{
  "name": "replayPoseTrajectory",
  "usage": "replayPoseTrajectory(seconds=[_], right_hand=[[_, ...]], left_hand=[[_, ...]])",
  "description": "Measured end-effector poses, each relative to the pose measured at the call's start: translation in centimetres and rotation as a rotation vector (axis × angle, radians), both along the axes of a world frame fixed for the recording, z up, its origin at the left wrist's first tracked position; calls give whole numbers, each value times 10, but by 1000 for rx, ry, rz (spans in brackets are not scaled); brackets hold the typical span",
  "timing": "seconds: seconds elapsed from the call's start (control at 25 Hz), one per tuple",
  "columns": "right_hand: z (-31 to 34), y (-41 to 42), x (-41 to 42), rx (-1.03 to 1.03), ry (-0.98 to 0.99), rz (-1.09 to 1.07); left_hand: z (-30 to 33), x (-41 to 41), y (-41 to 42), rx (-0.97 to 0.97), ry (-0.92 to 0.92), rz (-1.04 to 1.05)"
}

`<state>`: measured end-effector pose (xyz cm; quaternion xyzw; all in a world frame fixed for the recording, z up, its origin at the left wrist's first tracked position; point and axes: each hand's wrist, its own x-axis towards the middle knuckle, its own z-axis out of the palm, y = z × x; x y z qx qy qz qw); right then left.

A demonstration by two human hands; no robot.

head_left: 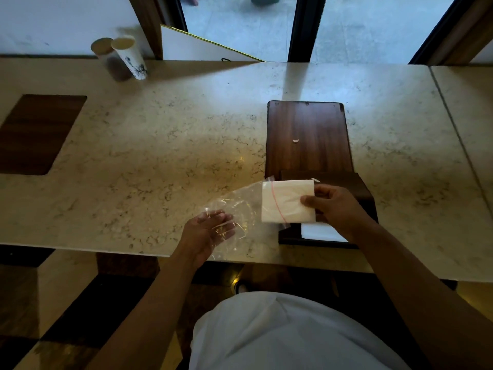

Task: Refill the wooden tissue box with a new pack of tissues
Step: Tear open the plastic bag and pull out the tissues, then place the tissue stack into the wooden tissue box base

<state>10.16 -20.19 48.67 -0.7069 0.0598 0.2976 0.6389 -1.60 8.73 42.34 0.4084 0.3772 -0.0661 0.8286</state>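
A white stack of tissues (pixel 286 201) sticks halfway out of a clear plastic bag (pixel 240 209) with a red seal line. My right hand (pixel 336 209) pinches the stack's right edge. My left hand (pixel 210 231) grips the crumpled far end of the bag near the table's front edge. Under my right hand sits the dark wooden tissue box (pixel 357 188), with white tissue (pixel 320 232) showing at its near side. A flat dark wooden panel (pixel 306 134) lies just behind it.
The marble table (pixel 160 145) has a dark wooden inset (pixel 37 132) at the left. A paper cup (pixel 130 58) and a dark jar with a wooden lid (pixel 106 57) stand at the back left. A white board (pixel 197 48) leans behind the table.
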Motion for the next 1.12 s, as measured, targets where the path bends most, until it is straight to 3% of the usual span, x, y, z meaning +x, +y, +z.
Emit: replayPoseTrajectory(seconds=[0.28, 0.52, 0.96, 1.12], right_hand=[[-2, 5, 2, 63, -8, -261], [-10, 15, -9, 62, 51, -280], [-24, 19, -24, 0, 72, -253], [-26, 19, -25, 1, 74, -255]], left_hand=[[-21, -12, -2, -204, 200, 301], [-22, -3, -41, -346, 212, 398], [-34, -12, -61, -225, 456, 6], [-21, -22, -51, -179, 498, -374]])
